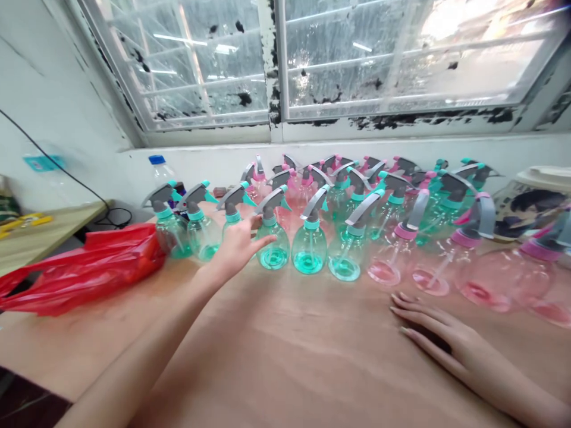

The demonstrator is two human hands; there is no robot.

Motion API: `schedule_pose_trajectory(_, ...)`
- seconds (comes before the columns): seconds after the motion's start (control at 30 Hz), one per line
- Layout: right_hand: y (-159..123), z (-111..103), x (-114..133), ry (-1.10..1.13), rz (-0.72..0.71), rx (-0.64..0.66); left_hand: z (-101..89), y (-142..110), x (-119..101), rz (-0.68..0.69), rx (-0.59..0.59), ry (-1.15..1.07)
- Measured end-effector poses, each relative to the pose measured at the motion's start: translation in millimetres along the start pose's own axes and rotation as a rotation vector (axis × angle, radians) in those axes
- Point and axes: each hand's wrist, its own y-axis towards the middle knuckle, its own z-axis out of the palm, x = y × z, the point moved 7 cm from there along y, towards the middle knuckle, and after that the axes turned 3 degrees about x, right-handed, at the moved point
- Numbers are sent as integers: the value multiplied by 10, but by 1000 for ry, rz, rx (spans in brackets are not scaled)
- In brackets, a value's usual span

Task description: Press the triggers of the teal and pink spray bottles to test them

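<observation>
1. The green spray bottle [279, 252] nearest the left hand stood upright on the table [285, 351], fourth from the left in the front row, with a little green showing at its base.
2. The left hand [237, 245] reached in at that bottle's left side, its thumb and fingertips apart, the thumb stretched across the lower front of the bottle. Whether it was clamped on the bottle or merely beside it, I could not tell.
3. The same hand partly covered the next green bottle [232, 219] to the left.
4. On the other side, just beside the first bottle, stood another green bottle [309, 249] with a gray spray head.
5. The right hand [470, 351] was palm down at the table, fingers stretched out and gripping nothing, in front of the pink bottles [390, 261].
6. More pink and green bottles crowded behind the front row, below the window [401, 59].
7. A red plastic bag [89, 267] lay at the left, and a blue-capped bottle [159, 170] stood near the wall.
</observation>
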Motion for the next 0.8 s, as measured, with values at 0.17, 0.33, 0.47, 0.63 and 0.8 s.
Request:
schedule_pose_trajectory(0.17, 3, -7, 21, -14, -8, 22, 63, 69, 26, -4, -12, -7)
schedule_pose_trajectory(0.33, 0, 2, 22, -40, -19, 32, 4, -57, 34, 29, -149, -41)
schedule_pose_trajectory(0.47, 4, 7, 24, -32, -20, 25, -204, -375, -93, 60, -427, -41)
schedule_pose_trajectory(0.63, 35, 6, 46, -10, 0, 33, 98, -447, -393, 148, -227, -130)
schedule_pose_trajectory(0.8, 81, -20, 80, 16, 13, 32, 509, -212, -625, 164, -134, -20)
